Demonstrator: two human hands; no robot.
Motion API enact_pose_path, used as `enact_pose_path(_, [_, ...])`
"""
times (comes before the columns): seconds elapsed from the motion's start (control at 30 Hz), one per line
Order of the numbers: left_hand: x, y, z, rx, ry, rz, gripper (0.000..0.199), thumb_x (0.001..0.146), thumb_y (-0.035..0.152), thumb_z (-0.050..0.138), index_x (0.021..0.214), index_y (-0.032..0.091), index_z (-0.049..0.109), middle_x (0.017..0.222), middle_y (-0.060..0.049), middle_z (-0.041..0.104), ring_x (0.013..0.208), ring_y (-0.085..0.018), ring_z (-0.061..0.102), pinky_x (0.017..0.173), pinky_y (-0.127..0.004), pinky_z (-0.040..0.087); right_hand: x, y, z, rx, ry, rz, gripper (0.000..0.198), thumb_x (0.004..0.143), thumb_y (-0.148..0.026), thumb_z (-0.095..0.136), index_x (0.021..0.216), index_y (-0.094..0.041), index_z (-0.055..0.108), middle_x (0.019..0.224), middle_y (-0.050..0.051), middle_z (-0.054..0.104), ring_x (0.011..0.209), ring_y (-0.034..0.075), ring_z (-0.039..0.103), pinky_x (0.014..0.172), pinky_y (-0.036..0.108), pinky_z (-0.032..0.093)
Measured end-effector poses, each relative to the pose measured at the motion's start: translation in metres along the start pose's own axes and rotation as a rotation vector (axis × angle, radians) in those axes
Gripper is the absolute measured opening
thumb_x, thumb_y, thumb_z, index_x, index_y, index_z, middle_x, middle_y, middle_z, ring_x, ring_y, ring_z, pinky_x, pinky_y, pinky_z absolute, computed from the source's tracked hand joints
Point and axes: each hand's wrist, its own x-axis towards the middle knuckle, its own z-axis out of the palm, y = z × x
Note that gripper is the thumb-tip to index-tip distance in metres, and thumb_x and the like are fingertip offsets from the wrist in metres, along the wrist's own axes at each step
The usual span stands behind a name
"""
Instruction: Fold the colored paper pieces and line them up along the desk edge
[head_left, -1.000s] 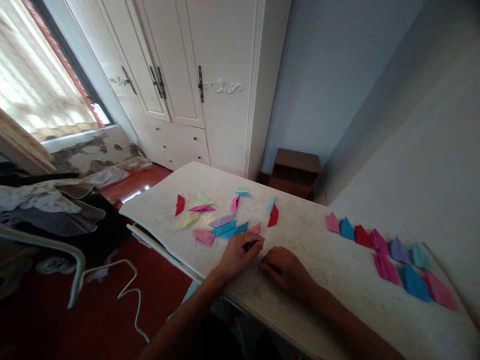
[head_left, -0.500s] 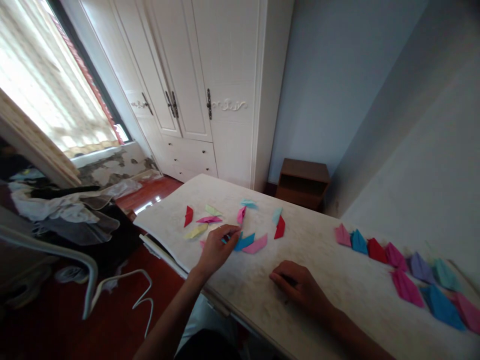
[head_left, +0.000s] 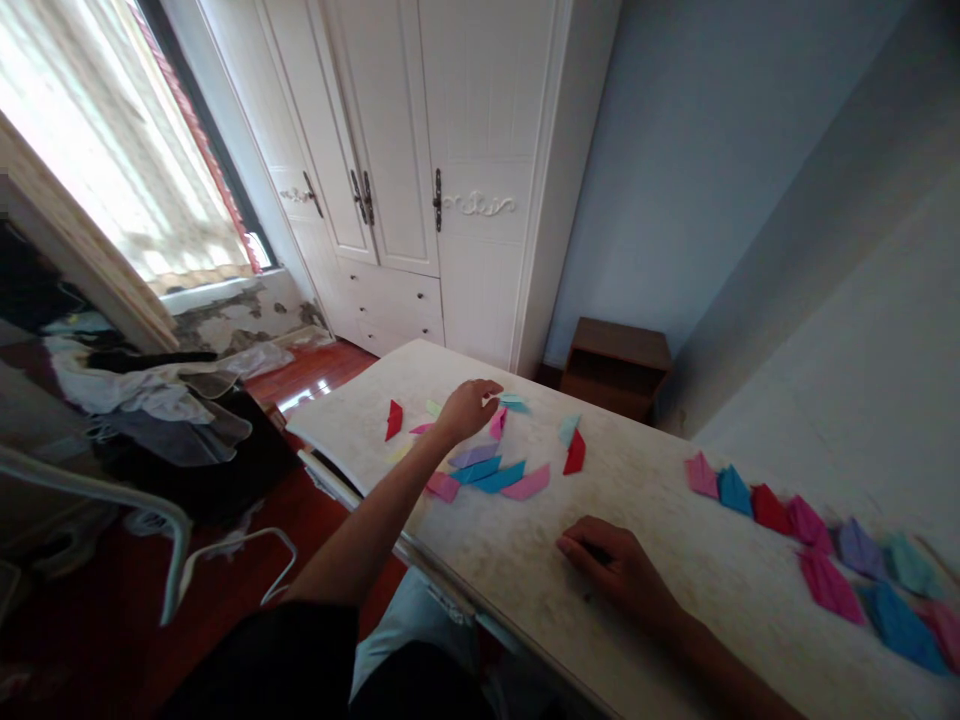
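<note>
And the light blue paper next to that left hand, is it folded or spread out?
Folded. The light blue paper beside the left hand is a small, narrow shape with overlapping layers, not an open sheet.

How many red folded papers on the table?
3 visible: a left-hand red paper, a middle red paper beside a pale green one, and a right-hand red paper between blue and magenta ones. The left forearm may hide more.
</note>
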Motion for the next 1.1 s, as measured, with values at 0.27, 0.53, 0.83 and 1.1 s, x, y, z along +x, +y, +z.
enact_pose_path(0.27, [0.036,-0.019,0.043,0.135,-0.187,0.125,0.038,0.087,0.013,0.048,0.119,0.021,0.067,0.124,-0.006,0.066,0.115,-0.021,0.058,0.102,-0.035,0.043,-0.002,0.002,0.002,-0.019,0.019,-0.04,0.032,0.095,-0.04,0.049,0.076,-0.018,0.063,0.072,0.004,0.064,0.068,0.016,0.059,0.065,0.027,0.044])
enact_pose_path(0.53, [0.043,-0.028,0.05,0.181,-0.194,0.138,0.035,0.084,0.014,0.051,0.114,0.015,0.068,0.12,-0.012,0.066,0.11,-0.023,0.059,0.102,-0.035,0.042,-0.001,0.002,0.003,-0.037,0.018,-0.037,0.032,0.095,-0.039,0.049,0.075,-0.018,0.062,0.073,0.004,0.064,0.069,0.016,0.059,0.066,0.028,0.044])
enact_pose_path(0.83, [0.041,-0.03,0.041,0.044,-0.068,0.085,0.025,0.089,0.016,0.047,0.093,0.016,0.072,0.103,-0.01,0.07,0.1,-0.021,0.062,0.093,-0.033,0.046,-0.005,-0.003,0.004,-0.053,0.053,-0.02,0.031,0.094,-0.04,0.05,0.075,-0.018,0.062,0.074,0.004,0.064,0.071,0.017,0.059,0.067,0.029,0.044])
enact_pose_path(1.1, [-0.001,0.004,0.02,-0.319,0.213,-0.115,0.028,0.094,0.023,0.039,0.104,0.013,0.064,0.098,-0.009,0.071,0.091,-0.018,0.068,0.08,-0.03,0.054,-0.004,-0.001,0.005,-0.044,0.048,-0.026,0.031,0.094,-0.04,0.051,0.075,-0.018,0.063,0.072,0.004,0.064,0.068,0.016,0.058,0.066,0.028,0.043])
